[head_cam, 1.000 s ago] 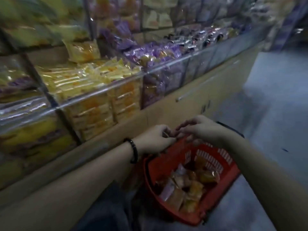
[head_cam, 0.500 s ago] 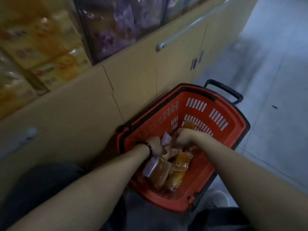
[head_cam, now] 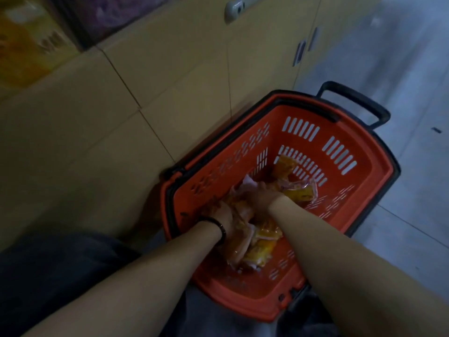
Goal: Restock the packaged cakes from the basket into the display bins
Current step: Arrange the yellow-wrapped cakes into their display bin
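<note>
An orange shopping basket stands on the floor against the cabinet. In its bottom lie several packaged cakes in clear orange and yellow wrappers, with a few pale pink ones. Both my hands are down among them. My left hand, a black band on its wrist, curls round packs at the near left of the pile. My right hand closes on packs in the pile's middle. The fingertips of both hands are hidden by wrappers. Only a corner of the display bins shows at top left.
The beige cabinet front with door seams and small handles rises left of the basket. A black pull handle sticks out from the basket's far end. Grey tiled floor runs along the right. My dark trousers fill the lower left.
My view dropped from the display bins to the basket. Both hands went from above the rim down into the pile of cakes and closed on packs.
</note>
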`<action>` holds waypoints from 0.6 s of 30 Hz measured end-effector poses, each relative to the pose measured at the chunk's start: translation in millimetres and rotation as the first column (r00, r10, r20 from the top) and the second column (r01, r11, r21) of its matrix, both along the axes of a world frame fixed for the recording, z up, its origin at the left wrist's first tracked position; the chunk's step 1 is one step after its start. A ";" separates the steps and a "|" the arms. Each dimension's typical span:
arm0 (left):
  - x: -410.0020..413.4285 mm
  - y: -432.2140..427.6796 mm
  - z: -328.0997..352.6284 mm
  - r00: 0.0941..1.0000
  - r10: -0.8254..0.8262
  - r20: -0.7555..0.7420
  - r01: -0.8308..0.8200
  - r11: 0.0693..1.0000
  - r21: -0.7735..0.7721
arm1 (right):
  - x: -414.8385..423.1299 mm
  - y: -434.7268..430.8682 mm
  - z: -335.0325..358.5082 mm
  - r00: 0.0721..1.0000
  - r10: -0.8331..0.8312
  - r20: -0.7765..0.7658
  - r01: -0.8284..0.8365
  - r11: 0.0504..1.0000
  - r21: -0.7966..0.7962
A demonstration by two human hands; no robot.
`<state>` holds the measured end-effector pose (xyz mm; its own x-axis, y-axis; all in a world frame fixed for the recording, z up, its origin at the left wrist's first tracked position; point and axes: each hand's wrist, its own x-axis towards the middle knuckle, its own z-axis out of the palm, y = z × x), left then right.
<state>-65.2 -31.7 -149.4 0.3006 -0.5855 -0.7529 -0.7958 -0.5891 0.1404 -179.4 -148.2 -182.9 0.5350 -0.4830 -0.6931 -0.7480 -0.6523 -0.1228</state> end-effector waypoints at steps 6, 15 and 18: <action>1.1 -4.5 -0.3 0.995 -0.069 -0.067 0.058 0.987 -0.147 | 0.9 -14.9 15.0 0.997 -0.055 0.057 0.055 0.998 -0.005; 8.6 -20.4 24.2 0.402 0.537 -0.742 -0.641 0.744 0.191 | 0.3 -27.8 56.2 0.943 -0.097 0.319 0.073 0.994 0.086; 11.4 -25.3 18.7 0.329 0.513 -0.793 -0.718 0.681 0.143 | -2.3 -37.2 66.5 0.937 -0.099 0.336 0.049 0.987 0.154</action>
<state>-53.8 -56.9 -130.7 0.0571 -0.6381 -0.7679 0.2473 -0.7361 0.6301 -181.7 -185.4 -116.4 0.7180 -0.4409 -0.5385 -0.6898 -0.5542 -0.4660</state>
